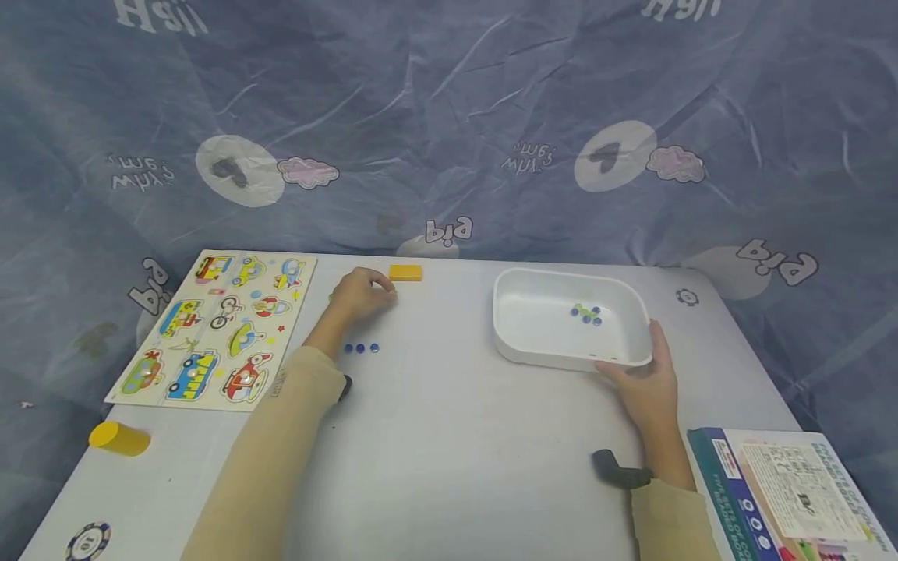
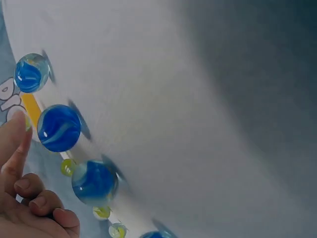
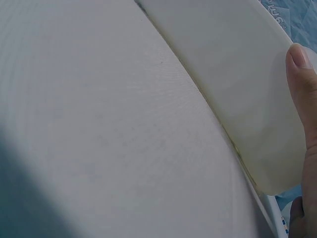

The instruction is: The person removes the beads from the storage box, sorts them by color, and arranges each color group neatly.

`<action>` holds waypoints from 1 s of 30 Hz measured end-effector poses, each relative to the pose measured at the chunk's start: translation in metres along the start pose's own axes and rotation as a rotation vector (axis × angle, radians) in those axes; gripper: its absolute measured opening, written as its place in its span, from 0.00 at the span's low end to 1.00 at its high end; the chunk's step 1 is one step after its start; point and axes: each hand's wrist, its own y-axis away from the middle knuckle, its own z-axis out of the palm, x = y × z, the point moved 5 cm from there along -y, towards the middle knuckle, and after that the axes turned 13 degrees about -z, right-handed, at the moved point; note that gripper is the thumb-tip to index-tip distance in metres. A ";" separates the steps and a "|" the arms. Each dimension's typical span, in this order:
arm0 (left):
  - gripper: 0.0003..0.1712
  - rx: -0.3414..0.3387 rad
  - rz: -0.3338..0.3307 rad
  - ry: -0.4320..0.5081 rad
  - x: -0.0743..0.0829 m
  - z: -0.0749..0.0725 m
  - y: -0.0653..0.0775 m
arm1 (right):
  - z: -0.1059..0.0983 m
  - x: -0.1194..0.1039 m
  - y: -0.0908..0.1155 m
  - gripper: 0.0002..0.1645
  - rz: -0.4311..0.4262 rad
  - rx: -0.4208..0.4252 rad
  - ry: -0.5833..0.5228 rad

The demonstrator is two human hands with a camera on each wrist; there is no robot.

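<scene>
My left hand (image 1: 361, 296) pinches a yellow-green marble (image 2: 27, 123) between thumb and index finger, its other fingers curled. Nearer me, blue marbles (image 1: 360, 348) stand in a row on the white table (image 1: 449, 452). Several yellow-green marbles (image 2: 68, 167) lie beyond the blue marbles in the left wrist view; in the head view the left hand mostly hides them. My right hand (image 1: 645, 389) grips the near right corner of a white tray (image 1: 547, 358), thumb on its outer wall. Blue marbles (image 1: 596, 320) and yellow-green marbles sit together inside the tray.
A wooden vehicle puzzle board (image 1: 210, 327) lies at left, with a yellow cylinder (image 1: 121, 439) in front. Behind the left hand is a yellow block (image 1: 405, 273). A book or box (image 1: 793, 491) occupies the near right corner. Patterned cloth (image 1: 449, 117) hangs behind the table.
</scene>
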 end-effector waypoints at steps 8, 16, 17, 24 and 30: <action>0.12 0.023 -0.010 -0.068 0.000 0.004 -0.004 | 0.000 0.000 0.000 0.67 -0.005 0.003 0.014; 0.12 0.049 -0.020 -0.106 0.001 0.006 -0.003 | 0.000 -0.002 0.001 0.66 -0.021 0.005 -0.007; 0.12 0.048 -0.021 -0.107 0.001 0.006 -0.002 | 0.000 -0.003 0.001 0.66 -0.025 0.004 -0.009; 0.16 0.038 -0.023 -0.123 0.002 0.006 0.000 | -0.001 -0.005 0.002 0.66 -0.018 -0.003 -0.009; 0.20 0.040 -0.023 -0.100 0.004 0.005 0.002 | -0.001 -0.002 0.001 0.66 -0.023 -0.003 0.003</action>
